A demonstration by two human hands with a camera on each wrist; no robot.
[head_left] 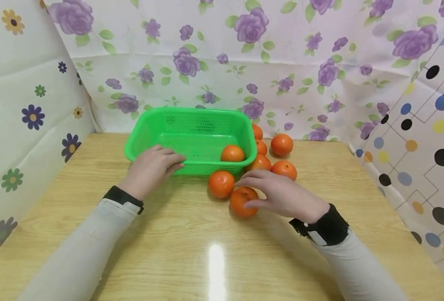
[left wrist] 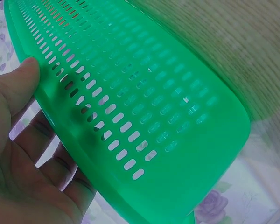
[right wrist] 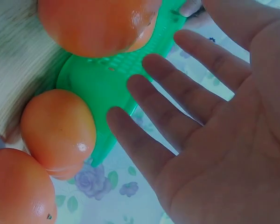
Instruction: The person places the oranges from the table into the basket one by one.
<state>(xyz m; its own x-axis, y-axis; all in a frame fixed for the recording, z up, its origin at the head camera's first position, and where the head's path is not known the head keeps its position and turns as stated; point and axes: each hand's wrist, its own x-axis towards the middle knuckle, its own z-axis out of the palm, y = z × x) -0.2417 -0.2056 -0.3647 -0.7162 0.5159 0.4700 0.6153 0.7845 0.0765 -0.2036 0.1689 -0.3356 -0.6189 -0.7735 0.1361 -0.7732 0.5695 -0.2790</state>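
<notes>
By L hand (head_left: 150,172), near rim of green basket (head_left: 203,168) is pinched, thumb vs. fingers; it's best steadied there. One orange fruit (head_left: 232,154) is seen inside, R end. On tabletop (head_left: 169,251), in front, nearest fruit (head_left: 238,205) is overhung by spread R hand (head_left: 284,193), nothing gripped. Fingers should prob. be wrapped round it before lifting, w/o neighbouring fruits (head_left: 284,169) being nudged.

The head camera looks forward and down at the left hand (head_left: 150,171) and right hand (head_left: 282,194) from above and behind. Each wrist camera looks past its own hand from close up; all three views share the green basket (head_left: 192,144) ahead of the hands.
</notes>
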